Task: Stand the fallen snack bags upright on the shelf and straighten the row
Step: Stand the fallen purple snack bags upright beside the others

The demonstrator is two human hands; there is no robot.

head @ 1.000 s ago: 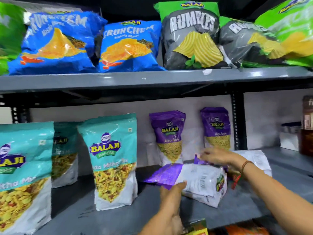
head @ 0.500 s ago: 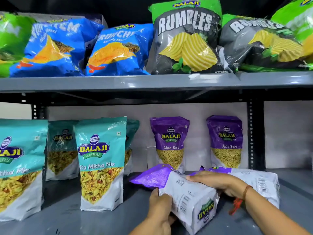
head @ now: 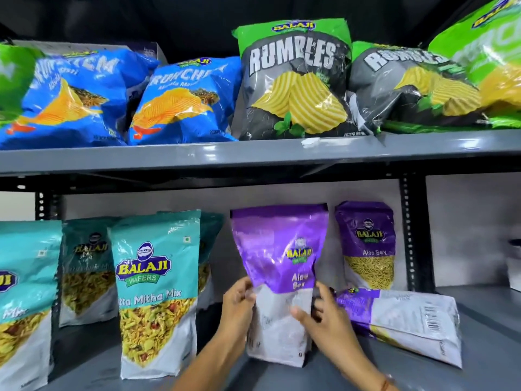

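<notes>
A purple Aloo Sev bag (head: 279,249) stands upright on the grey lower shelf (head: 352,373), its front facing me. My left hand (head: 236,309) grips its left edge and my right hand (head: 324,314) holds its right side low down. Just to the right, a second purple Aloo Sev bag (head: 400,323) lies flat on its face with its white barcode back up. Behind that one, a third purple bag (head: 366,246) stands upright against the back wall.
Teal Khatta Mitha Mix bags (head: 155,292) stand in rows at the left of the lower shelf. Blue Crunchem bags (head: 180,100) and grey-green Rumbles bags (head: 296,83) lean on the upper shelf (head: 253,156). A black upright post (head: 414,235) stands at the right.
The purple bag that lay on its side in my hands has been turned and stood upright. My view has moved closer and my hands shifted to the bag's two sides.
</notes>
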